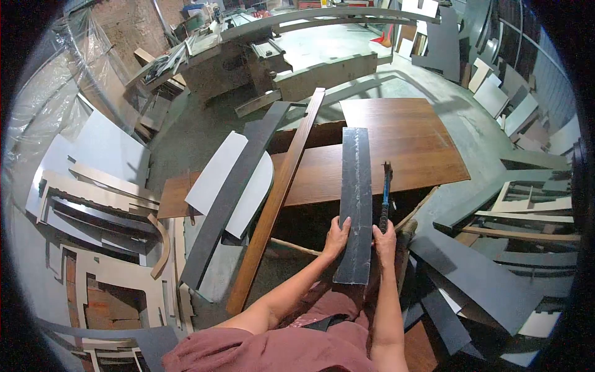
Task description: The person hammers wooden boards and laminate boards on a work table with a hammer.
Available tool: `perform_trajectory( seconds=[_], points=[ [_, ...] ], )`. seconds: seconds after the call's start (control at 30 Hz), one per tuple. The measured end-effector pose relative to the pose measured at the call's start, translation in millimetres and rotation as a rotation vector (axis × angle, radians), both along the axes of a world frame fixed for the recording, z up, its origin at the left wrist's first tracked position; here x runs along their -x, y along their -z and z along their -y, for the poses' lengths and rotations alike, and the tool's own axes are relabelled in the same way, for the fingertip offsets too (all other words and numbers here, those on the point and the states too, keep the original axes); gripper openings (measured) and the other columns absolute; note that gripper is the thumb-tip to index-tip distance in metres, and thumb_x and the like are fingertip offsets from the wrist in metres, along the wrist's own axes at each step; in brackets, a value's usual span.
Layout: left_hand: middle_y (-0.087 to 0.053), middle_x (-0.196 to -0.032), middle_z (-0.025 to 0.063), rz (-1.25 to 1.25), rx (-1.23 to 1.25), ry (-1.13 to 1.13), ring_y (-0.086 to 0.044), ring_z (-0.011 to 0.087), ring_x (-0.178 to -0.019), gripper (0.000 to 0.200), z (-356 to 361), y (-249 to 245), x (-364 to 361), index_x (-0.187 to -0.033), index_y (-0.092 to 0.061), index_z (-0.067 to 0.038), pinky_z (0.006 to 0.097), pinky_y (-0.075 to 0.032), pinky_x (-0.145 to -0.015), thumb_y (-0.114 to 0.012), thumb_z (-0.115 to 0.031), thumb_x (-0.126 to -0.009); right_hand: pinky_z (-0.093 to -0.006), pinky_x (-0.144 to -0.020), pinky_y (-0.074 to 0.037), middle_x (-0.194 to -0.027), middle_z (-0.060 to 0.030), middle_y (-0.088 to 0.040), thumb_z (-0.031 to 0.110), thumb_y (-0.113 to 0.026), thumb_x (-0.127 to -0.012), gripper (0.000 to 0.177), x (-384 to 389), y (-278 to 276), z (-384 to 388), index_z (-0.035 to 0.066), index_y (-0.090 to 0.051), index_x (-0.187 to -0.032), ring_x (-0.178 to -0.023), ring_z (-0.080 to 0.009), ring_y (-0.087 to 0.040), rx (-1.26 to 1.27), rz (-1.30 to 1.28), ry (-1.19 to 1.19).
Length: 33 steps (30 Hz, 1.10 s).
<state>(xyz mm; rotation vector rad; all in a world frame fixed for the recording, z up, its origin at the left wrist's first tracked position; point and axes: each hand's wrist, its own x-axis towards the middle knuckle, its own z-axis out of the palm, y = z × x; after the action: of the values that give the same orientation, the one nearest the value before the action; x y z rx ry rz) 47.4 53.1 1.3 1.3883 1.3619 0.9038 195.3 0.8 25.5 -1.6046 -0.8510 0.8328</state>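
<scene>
Holds a grey strip (pixel 356 186) lengthwise, from just above the lap out towards the far side, across the near edge of a brown tabletop (pixel 415 136). Clasps the strip's near left edge with the left hand (pixel 336 239), fingers curled onto the dull, smeared face. Closes the right hand (pixel 384 240) round the black grip of a blue-handled tool (pixel 386 189), hard against the strip's right edge near its near end. Keeps the tool parallel with the strip, head pointing far, just beside it on the right. Cannot tell whether the tool's head touches the tabletop, nor whether the strip's far end rests on the wood or hangs above it.

Left of the strip, shows a long brown plank (pixel 279 186) slanting from near left to far right, its far tip beyond the tabletop's edge. Farther left, shows a dark grey slat (pixel 232 192) lying across a white rounded panel (pixel 207 177). Beyond those, at the left, pale cut-out boards (pixel 93 198) heaped on the floor, with clear plastic sheeting (pixel 43 105) behind. At the far side, a dusty workbench (pixel 229 59). To the right, grey offcuts (pixel 477 273) spread over the floor, well apart from both hands. Nearest of all, reddish clothing (pixel 279 347) over the lap.
</scene>
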Motion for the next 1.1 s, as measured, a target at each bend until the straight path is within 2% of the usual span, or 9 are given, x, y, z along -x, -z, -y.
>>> perform_trajectory(
  seconds=[0.17, 0.43, 0.5, 0.63, 0.8, 0.87, 0.93, 1.03, 1.1],
  points=[
    [-0.049, -0.12, 0.031, -0.12, -0.266, -0.082, -0.052, 0.0423, -0.108, 0.073, 8.4, -3.2, -2.9, -0.141, -0.014, -0.005, 0.0449, -0.041, -0.091, -0.047, -0.046, -0.09, -0.0379, -0.074, -0.048, -0.095, -0.0166, -0.061, 0.02, -0.06, -0.083, 0.048, -12.0, 22.2, -4.7, 0.0, -0.045, -0.123, -0.08, -0.0294, -0.061, 0.072, 0.179, -0.012],
    [-0.056, -0.111, 0.0287, -0.091, -0.126, 0.049, -0.057, 0.043, -0.099, 0.065, 10.3, -17.7, 1.4, -0.143, -0.016, -0.014, 0.0441, -0.046, -0.082, -0.048, -0.037, -0.091, -0.0394, -0.078, -0.046, -0.102, -0.0182, -0.06, 0.019, -0.053, -0.086, 0.054, -8.0, -43.8, -2.8, 0.013, -0.034, -0.135, -0.09, -0.0325, -0.06, 0.096, 0.208, 0.02],
    [-0.059, -0.098, 0.031, -0.138, -0.187, 0.041, -0.059, 0.0453, -0.087, 0.065, 10.3, -17.1, 0.2, -0.143, -0.017, -0.011, 0.0469, -0.048, -0.072, -0.048, -0.036, -0.091, -0.0372, -0.085, -0.043, -0.114, -0.0193, -0.056, 0.018, -0.051, -0.086, 0.057, 0.4, -77.1, -8.9, 0.008, -0.029, -0.138, -0.099, -0.0302, -0.058, 0.003, 0.167, -0.003],
    [-0.059, -0.097, 0.0315, -0.127, -0.132, 0.063, -0.06, 0.0456, -0.086, 0.064, 11.0, -20.1, -0.2, -0.143, -0.014, -0.012, 0.0466, -0.048, -0.071, -0.048, -0.032, -0.092, -0.0344, -0.096, -0.037, -0.125, -0.0224, -0.05, 0.017, -0.05, -0.085, 0.059, -5.7, -66.3, -42.3, 0.005, -0.028, -0.139, -0.114, -0.0307, -0.051, -0.053, 0.159, -0.021],
    [-0.059, -0.095, 0.0311, -0.152, -0.243, 0.084, -0.06, 0.0443, -0.085, 0.065, 9.9, -13.3, -1.6, -0.144, -0.013, -0.012, 0.0458, -0.047, -0.071, -0.047, -0.034, -0.093, -0.0401, -0.089, -0.043, -0.114, -0.0269, -0.055, 0.023, -0.052, -0.083, 0.063, -0.5, -74.5, -92.3, 0.014, -0.027, -0.141, -0.104, -0.0382, -0.056, -0.05, 0.227, -0.066],
    [-0.06, -0.095, 0.0308, -0.176, -0.278, 0.061, -0.061, 0.0433, -0.085, 0.065, 10.1, -16.9, -2.8, -0.144, -0.012, -0.012, 0.0457, -0.047, -0.071, -0.046, -0.033, -0.093, -0.0407, -0.089, -0.043, -0.114, -0.0276, -0.055, 0.024, -0.051, -0.083, 0.063, 3.2, -82.4, -107.5, 0.013, -0.027, -0.141, -0.105, -0.0387, -0.056, 0.087, 0.064, -0.101],
    [-0.06, -0.093, 0.03, -0.136, -0.247, 0.088, -0.061, 0.0428, -0.083, 0.063, 11.8, -22.2, -2.5, -0.144, -0.012, -0.012, 0.0451, -0.047, -0.069, -0.046, -0.031, -0.094, -0.0417, -0.089, -0.043, -0.113, -0.0277, -0.056, 0.024, -0.053, -0.082, 0.065, 6.0, -63.8, -130.5, 0.011, -0.028, -0.14, -0.103, -0.0393, -0.056, -0.148, 0.182, -0.099],
    [-0.06, -0.093, 0.0293, -0.138, -0.19, 0.086, -0.061, 0.0423, -0.082, 0.062, 10.7, -26.9, -1.9, -0.144, -0.012, -0.011, 0.0442, -0.047, -0.069, -0.046, -0.029, -0.094, -0.042, -0.088, -0.044, -0.111, -0.0277, -0.056, 0.024, -0.054, -0.081, 0.065, 10.9, -56.0, -149.1, 0.009, -0.029, -0.139, -0.101, -0.0394, -0.057, -0.099, 0.147, -0.097],
    [-0.058, -0.106, 0.0288, -0.085, -0.163, 0.066, -0.06, 0.0393, -0.093, 0.062, 10.9, -26.6, -2.6, -0.143, -0.017, -0.012, 0.0411, -0.047, -0.076, -0.046, -0.034, -0.093, -0.0417, -0.087, -0.044, -0.111, -0.0275, -0.057, 0.023, -0.055, -0.081, 0.065, 13.0, -53.0, -155.7, 0.009, -0.03, -0.139, -0.1, -0.0392, -0.057, -0.107, 0.157, -0.076]
  ],
)
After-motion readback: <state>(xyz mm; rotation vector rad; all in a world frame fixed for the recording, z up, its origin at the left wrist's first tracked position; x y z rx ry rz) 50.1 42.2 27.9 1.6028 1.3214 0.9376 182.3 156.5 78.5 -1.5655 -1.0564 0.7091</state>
